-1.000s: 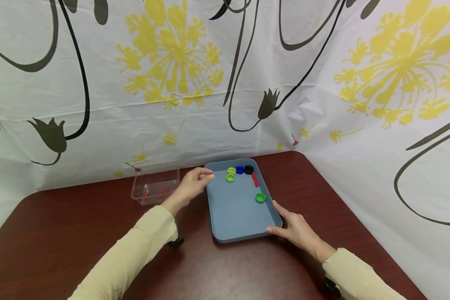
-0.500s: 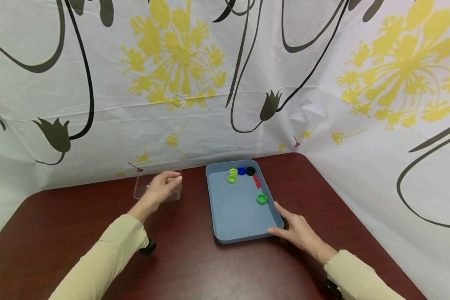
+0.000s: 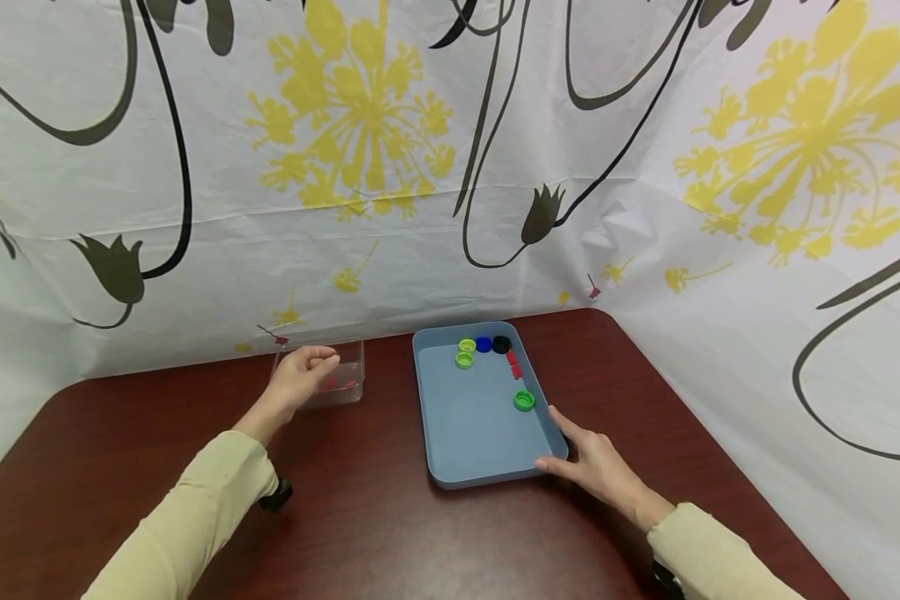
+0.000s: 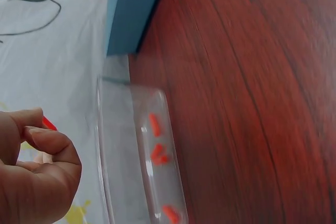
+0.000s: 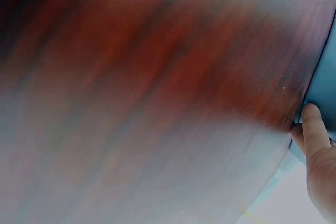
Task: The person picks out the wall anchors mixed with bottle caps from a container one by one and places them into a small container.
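Note:
My left hand point(image 3: 294, 382) is over the clear plastic box point(image 3: 351, 392) and pinches a small red piece point(image 4: 49, 123) between thumb and fingertip. Most of that piece is hidden, so its kind cannot be told. Several more small red pieces point(image 4: 155, 124) lie on the bottom of the box. My right hand point(image 3: 596, 467) holds the near right corner of the blue-grey tray point(image 3: 472, 433), thumb at the front wall and fingers along the right side. In the tray are two light green bottle caps point(image 3: 464, 360), a blue cap point(image 3: 483, 344), a black cap point(image 3: 501, 344), a green cap point(image 3: 524, 401) and red pieces point(image 3: 513, 364).
Both containers stand on a dark red-brown wooden table point(image 3: 390, 533), the box left of the tray. A white patterned sheet point(image 3: 420, 275) hangs close behind the table and along its right side.
My left hand has moved left from beside the tray's left rim to over the clear box, where it now pinches a red piece. My right hand has stayed at the tray's corner.

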### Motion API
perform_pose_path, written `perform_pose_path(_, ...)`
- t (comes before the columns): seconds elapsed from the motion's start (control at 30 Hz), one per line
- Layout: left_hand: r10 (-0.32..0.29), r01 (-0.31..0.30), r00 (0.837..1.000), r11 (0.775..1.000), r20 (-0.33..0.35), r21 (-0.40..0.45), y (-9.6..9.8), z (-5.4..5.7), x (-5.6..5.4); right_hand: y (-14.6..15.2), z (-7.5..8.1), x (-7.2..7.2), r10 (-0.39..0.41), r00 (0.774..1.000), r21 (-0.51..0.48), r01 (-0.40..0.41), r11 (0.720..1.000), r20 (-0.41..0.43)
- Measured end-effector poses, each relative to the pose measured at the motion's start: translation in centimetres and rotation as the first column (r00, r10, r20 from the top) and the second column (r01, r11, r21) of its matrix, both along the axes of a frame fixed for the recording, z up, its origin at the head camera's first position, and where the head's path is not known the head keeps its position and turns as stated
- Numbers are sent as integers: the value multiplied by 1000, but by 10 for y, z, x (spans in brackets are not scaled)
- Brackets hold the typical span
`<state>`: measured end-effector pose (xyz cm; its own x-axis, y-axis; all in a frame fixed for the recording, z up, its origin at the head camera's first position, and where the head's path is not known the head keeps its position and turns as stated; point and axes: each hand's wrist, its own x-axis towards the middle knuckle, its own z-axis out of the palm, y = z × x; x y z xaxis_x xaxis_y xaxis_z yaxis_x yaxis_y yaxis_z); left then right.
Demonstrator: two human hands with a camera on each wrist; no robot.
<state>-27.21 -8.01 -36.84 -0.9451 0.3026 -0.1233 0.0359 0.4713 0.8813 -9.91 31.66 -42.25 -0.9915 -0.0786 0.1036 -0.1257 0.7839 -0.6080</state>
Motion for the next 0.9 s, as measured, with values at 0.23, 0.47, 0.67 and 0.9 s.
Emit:
perform_pose_path(0.23,16,-17,1000,995,-8,-97,-14,-3,-5,0,0,0,8,1000,-20,-7,1000,22)
perform_pose_path(0.47,36,-39,999,988,-17,-146,-21,-3,-6,0,1,0,8,1000,-14,-7,1000,27)
perform_pose_path(0.67,80,-83,996,983,-24,-166,-24,-5,-6,0,3,0,20,999,-12,-19,1000,40)
perform_pose_path(0.9,100,-102,995,981,-19,-167,-25,-4,-7,0,6,-2,30,996,-31,-28,999,78)
